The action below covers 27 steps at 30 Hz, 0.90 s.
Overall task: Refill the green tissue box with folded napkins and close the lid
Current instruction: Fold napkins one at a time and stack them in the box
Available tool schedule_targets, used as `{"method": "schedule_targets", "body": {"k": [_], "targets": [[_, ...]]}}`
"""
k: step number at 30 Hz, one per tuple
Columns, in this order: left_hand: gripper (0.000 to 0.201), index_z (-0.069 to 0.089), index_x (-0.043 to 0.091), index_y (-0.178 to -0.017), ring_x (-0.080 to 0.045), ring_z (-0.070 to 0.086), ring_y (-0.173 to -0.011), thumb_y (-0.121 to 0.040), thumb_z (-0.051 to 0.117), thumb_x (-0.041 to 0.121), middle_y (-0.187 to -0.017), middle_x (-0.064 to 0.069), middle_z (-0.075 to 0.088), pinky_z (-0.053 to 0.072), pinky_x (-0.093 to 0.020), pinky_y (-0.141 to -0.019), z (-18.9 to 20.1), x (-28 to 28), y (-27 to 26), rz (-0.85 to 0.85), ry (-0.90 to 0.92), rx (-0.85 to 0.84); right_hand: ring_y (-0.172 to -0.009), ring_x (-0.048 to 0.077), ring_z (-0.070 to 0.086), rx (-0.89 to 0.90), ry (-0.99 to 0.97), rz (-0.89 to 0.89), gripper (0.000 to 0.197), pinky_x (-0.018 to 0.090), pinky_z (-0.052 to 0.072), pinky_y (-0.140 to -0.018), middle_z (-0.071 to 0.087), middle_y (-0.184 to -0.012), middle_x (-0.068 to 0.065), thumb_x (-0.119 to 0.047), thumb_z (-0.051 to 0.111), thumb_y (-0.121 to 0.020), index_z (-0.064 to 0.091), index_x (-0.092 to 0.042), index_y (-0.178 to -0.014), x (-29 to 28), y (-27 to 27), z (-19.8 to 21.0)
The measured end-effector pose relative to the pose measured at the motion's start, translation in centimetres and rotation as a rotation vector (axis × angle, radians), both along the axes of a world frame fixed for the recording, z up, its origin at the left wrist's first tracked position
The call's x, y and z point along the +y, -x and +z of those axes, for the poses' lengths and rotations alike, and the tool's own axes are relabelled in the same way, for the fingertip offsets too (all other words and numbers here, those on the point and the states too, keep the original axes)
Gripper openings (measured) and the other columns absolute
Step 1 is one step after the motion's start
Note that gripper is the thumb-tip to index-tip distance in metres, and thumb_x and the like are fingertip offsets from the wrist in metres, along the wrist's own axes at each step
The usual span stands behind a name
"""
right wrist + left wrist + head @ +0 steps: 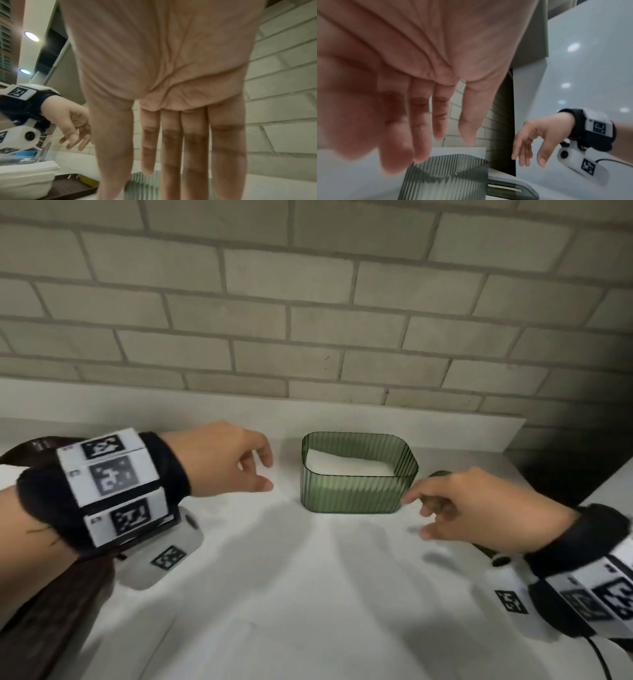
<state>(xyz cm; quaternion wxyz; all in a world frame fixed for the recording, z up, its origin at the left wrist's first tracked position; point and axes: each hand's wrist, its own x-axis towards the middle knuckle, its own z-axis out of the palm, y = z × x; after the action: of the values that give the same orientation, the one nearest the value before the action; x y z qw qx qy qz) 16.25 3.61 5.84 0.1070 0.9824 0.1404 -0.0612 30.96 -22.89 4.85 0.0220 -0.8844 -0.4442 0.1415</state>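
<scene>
Our green tissue box, lid off, holds white napkins.
Our left hand and right hand hover loose-fingered, empty, over the white tabletop by a brick wall.

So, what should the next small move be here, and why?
Probably the right hand picks up the lid beside it: the green box already holds white napkins, stands uncovered, and both hands are empty, the left hand hovering.
</scene>
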Motion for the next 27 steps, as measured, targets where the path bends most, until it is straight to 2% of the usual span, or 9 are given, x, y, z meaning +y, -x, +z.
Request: {"method": "schedule_targets", "body": {"k": [4, 6, 8, 11, 13, 15, 18, 21, 27], "targets": [[0.029, 0.052, 0.043, -0.099, 0.005, 0.059, -0.074, -0.076, 0.061, 0.057, -0.084, 0.024, 0.065, 0.048, -0.015, -0.074, -2.7, -1.4, 6.2, 0.010, 0.137, 0.059, -0.093, -0.001, 0.058, 0.059, 0.093, 0.051, 0.050, 0.017, 0.048, -0.083, 0.057, -0.106, -0.021, -0.046, 0.066, -0.080, 0.046, -0.048, -0.126, -1.5, 4.4, -2.0], [0.029, 0.052, 0.043, -0.101, 0.006, 0.060, -0.075, -0.077, 0.061, 0.057, -0.087, 0.024, 0.065, 0.047, -0.013, -0.072, -4.2, -2.4, 8.7, 0.013, 0.208, 0.089, -0.091, -0.003, 0.055, 0.079, 0.130, 0.079, 0.053, 0.017, 0.047, -0.083, 0.054, -0.107, -0.021, -0.046, 0.064, -0.080, 0.041, -0.047, -0.128, -1.9, 6.6, -3.3], [0.029, 0.051, 0.043, -0.102, 0.005, 0.061, -0.076, -0.078, 0.062, 0.055, -0.091, 0.023, 0.064, 0.044, -0.009, -0.068, -5.6, -3.5, 10.7, 0.021, 0.267, 0.128, -0.081, -0.008, 0.047, 0.114, 0.165, 0.108, 0.054, 0.014, 0.040, -0.079, 0.048, -0.103, -0.022, -0.044, 0.063, -0.080, 0.040, -0.045, -0.130, -2.1, 8.6, -4.7], [0.029, 0.048, 0.044, -0.101, 0.002, 0.060, -0.085, -0.078, 0.064, 0.052, -0.099, 0.023, 0.057, 0.042, -0.007, -0.071, -7.6, -4.8, 12.5, 0.036, 0.298, 0.156, -0.083, -0.004, 0.041, 0.149, 0.198, 0.133, 0.055, 0.014, 0.035, -0.079, 0.041, -0.101, -0.022, -0.045, 0.062, -0.082, 0.039, -0.042, -0.132, -2.4, 10.6, -6.4], [0.034, 0.043, 0.046, -0.104, 0.002, 0.056, -0.093, -0.078, 0.064, 0.053, -0.108, 0.024, 0.051, 0.042, -0.009, -0.077, -8.9, -5.4, 13.2, 0.054, 0.293, 0.182, -0.088, 0.001, 0.040, 0.146, 0.211, 0.114, 0.055, 0.016, 0.035, -0.079, 0.046, -0.106, -0.017, -0.046, 0.061, -0.082, 0.040, -0.040, -0.132, -2.4, 11.5, -7.1], [0.047, 0.043, 0.042, -0.117, 0.002, 0.052, -0.097, -0.077, 0.064, 0.054, -0.118, 0.022, 0.046, 0.041, -0.011, -0.085, -10.2, -5.8, 13.5, 0.074, 0.274, 0.202, -0.090, 0.005, 0.040, 0.133, 0.226, 0.083, 0.056, 0.019, 0.037, -0.079, 0.050, -0.114, -0.012, -0.048, 0.060, -0.082, 0.041, -0.036, -0.133, -2.2, 12.2, -7.7], [0.070, 0.037, 0.035, -0.133, -0.002, 0.050, -0.106, -0.073, 0.069, 0.054, -0.129, 0.017, 0.040, 0.043, -0.019, -0.094, -11.5, -6.3, 13.5, 0.113, 0.265, 0.245, -0.094, 0.010, 0.049, 0.148, 0.242, 0.039, 0.059, 0.021, 0.040, -0.078, 0.050, -0.108, -0.010, -0.051, 0.060, -0.080, 0.043, -0.030, -0.133, -1.4, 13.2, -8.1], [0.084, 0.029, 0.035, -0.139, -0.007, 0.052, -0.113, -0.069, 0.072, 0.053, -0.136, 0.017, 0.033, 0.046, -0.027, -0.098, -11.8, -6.7, 13.3, 0.127, 0.251, 0.281, -0.104, 0.015, 0.057, 0.147, 0.256, 0.028, 0.065, 0.025, 0.046, -0.081, 0.056, -0.119, -0.005, -0.053, 0.061, -0.078, 0.044, -0.025, -0.133, -0.4, 14.0, -8.6], [0.097, 0.017, 0.034, -0.146, -0.009, 0.045, -0.124, -0.068, 0.074, 0.044, -0.147, 0.016, 0.019, 0.044, -0.028, -0.100, -12.4, -6.9, 13.0, 0.136, 0.198, 0.292, -0.102, 0.020, 0.058, 0.095, 0.292, 0.026, 0.071, 0.032, 0.050, -0.084, 0.055, -0.117, 0.000, -0.051, 0.070, -0.073, 0.040, -0.018, -0.128, 1.0, 14.8, -9.8]]}}
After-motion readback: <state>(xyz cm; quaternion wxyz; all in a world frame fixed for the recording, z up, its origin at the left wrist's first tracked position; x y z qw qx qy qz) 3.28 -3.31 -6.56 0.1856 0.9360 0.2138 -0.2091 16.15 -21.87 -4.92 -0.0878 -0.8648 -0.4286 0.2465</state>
